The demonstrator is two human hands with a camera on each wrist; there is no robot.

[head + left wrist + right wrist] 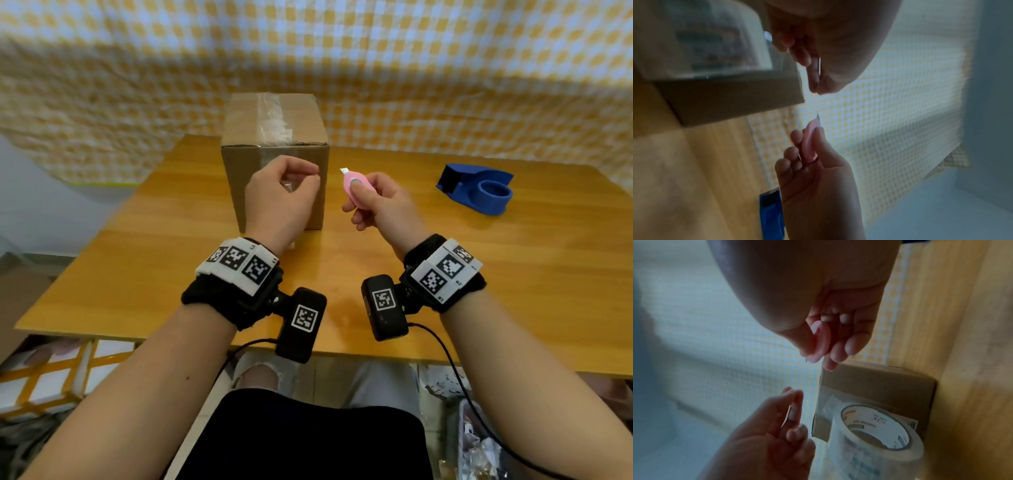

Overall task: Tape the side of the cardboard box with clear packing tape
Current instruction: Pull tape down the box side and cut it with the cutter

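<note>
A cardboard box stands upright on the wooden table, with clear tape across its top. My left hand is in front of the box's near face, thumb and forefinger pinched on a thin strip of clear tape. The tape roll hangs close against that face and is hidden behind my left hand in the head view. To the right, my right hand grips a small pink cutter with its short blade out, pointing toward my left fingertips and a little apart from them.
A blue tape dispenser sits on the table to the right of my hands. A yellow-checked cloth hangs behind the table. Bare tabletop lies between the box and the front edge.
</note>
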